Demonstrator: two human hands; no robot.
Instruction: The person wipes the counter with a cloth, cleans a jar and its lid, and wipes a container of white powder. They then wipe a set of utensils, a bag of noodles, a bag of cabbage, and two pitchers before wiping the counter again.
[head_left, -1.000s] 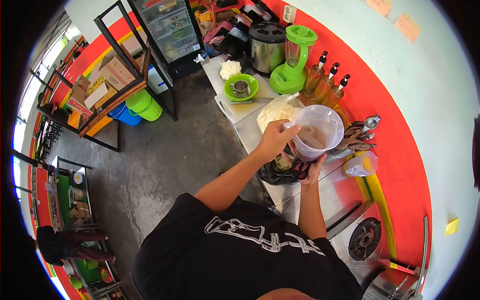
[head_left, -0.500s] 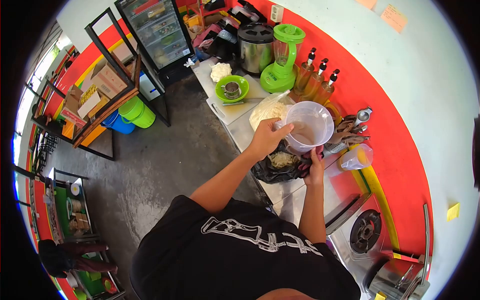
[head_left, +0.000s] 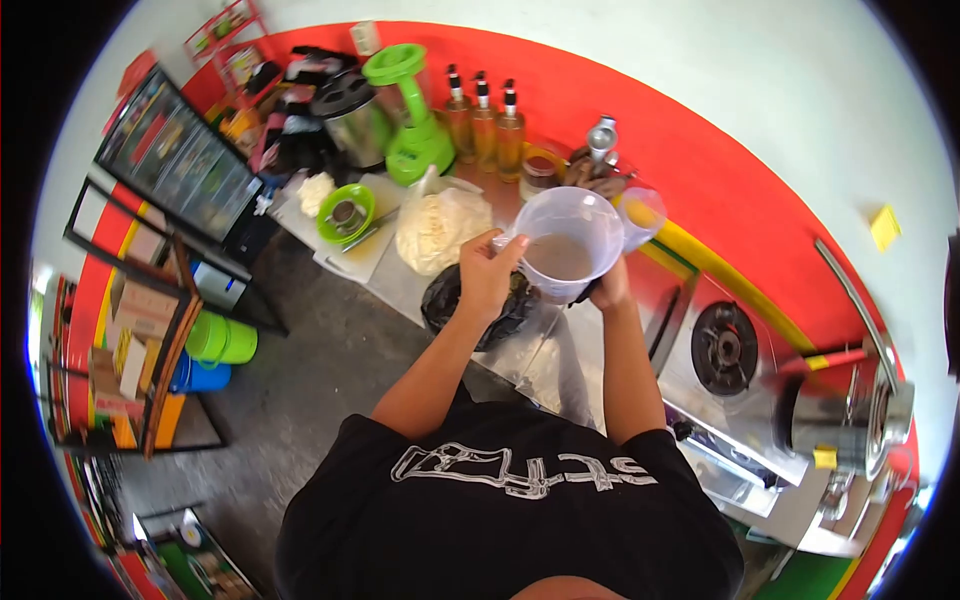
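A clear plastic jug (head_left: 566,262) with brownish contents in the bottom is held up over the counter. My left hand (head_left: 488,276) is closed on its handle side, thumb on top near the rim. Against the jug's lower right side, my right hand (head_left: 612,286) supports it, its fingers mostly hidden behind the plastic. Beneath my left hand lies a black plastic bag (head_left: 445,305), partly covered by my wrist. Just beyond it sits a clear bag of pale shreds (head_left: 440,232). Another clear cup (head_left: 640,218) with something yellow stands behind the jug.
Along the wall stand a green blender (head_left: 415,140), several pump bottles (head_left: 484,125) and a metal pot (head_left: 355,125). A green bowl (head_left: 345,213) with a metal cup rests on a white board at left. The stove burner (head_left: 724,348) is at right, and a glass-door fridge (head_left: 180,150) at far left.
My view has turned to the right, toward the stove. The jug has moved along the counter with both hands, away from above the black bag.
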